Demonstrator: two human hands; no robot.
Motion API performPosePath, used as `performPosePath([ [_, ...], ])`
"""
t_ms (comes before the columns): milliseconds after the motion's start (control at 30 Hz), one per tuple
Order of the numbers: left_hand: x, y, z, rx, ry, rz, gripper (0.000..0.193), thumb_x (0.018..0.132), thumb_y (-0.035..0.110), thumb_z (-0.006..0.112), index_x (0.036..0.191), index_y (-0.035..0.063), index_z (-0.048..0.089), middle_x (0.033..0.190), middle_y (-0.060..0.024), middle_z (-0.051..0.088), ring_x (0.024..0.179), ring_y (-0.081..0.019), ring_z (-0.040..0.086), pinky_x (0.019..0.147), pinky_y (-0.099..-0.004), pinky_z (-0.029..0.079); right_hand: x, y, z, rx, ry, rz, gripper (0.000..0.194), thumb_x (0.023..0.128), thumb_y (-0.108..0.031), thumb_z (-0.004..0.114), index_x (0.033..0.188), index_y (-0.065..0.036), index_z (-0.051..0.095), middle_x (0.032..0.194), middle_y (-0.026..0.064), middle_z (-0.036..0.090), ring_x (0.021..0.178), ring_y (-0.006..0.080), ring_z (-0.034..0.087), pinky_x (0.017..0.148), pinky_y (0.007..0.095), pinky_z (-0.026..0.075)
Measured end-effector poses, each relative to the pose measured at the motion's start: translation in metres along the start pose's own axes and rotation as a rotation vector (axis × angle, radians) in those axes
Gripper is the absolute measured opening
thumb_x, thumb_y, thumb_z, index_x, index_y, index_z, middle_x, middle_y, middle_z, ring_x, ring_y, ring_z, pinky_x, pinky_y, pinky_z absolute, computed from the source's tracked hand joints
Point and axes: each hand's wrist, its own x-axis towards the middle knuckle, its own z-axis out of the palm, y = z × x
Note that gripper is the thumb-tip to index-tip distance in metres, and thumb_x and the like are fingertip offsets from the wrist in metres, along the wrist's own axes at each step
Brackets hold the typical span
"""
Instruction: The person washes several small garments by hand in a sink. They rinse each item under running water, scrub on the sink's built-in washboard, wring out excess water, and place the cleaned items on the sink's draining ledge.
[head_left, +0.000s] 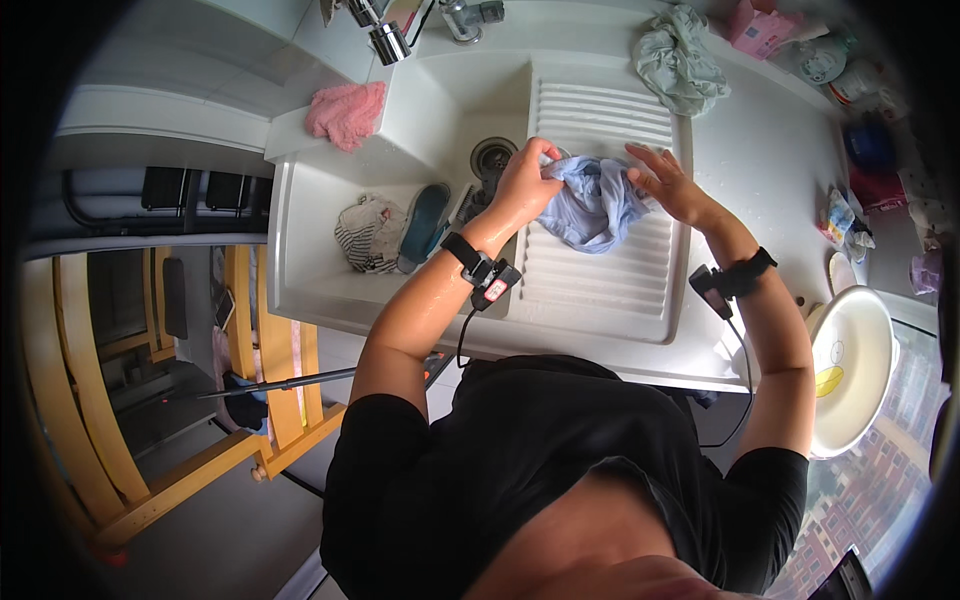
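A light blue wet-looking garment (589, 202) lies bunched on the white ribbed washboard (592, 292) built into the laundry sink. At its upper left edge, my left hand (525, 180) pinches the fabric between thumb and fingers. My right hand (666, 184) is at the garment's right side with fingers spread; whether its thumb touches the cloth is hard to tell. In the basin (315, 277) to the left are a striped cloth (369, 234), a blue-green brush (425, 225) with a second brush's bristles (466, 202) beside it, and a dark cloth partly hidden behind my left wrist.
A pink cloth (346, 115) hangs on the sink's left corner. A chrome faucet (388, 41) stands over the basin near the drain (493, 156). A crumpled pale green plastic bag (681, 64) sits at the back right. A white washbasin (855, 375) leans by the window at right.
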Motion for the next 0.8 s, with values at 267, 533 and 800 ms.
performPosePath([
  [267,0.022,-0.029,0.013,0.216,0.230,0.473,0.043,0.064,0.008,0.061,0.104,0.0053,0.046,0.092,-0.0156,0.053,0.087,-0.0265,0.052,0.074,-0.0320,0.042,0.030,0.039,0.042,-0.018,0.148,0.304,0.068,0.073,-0.060,0.045,0.123,-0.014,0.038,0.131,0.0148,0.027,0.122,0.0387,0.019,0.096,0.0511,0.019],
  [533,-0.016,-0.008,0.011,-0.114,0.025,0.689,0.053,0.068,0.008,0.058,0.116,0.0041,0.037,0.117,-0.0139,0.041,0.104,-0.0240,0.044,0.085,-0.0329,0.037,-0.012,-0.052,0.083,0.551,0.755,0.058,0.035,0.075,0.001,0.042,0.109,-0.002,0.042,0.107,0.0169,0.049,0.094,0.0170,0.048,0.077,0.0257,0.040],
  [800,-0.002,-0.016,0.012,0.700,0.041,0.785,0.054,0.081,0.026,0.048,0.127,0.0088,0.028,0.137,-0.0100,0.015,0.126,-0.0285,0.014,0.096,-0.0445,0.020,0.017,-0.004,0.100,-0.553,0.428,0.083,0.056,0.084,-0.038,0.040,0.132,-0.020,0.016,0.138,0.0041,0.013,0.126,0.0343,0.008,0.094,0.0572,0.015],
])
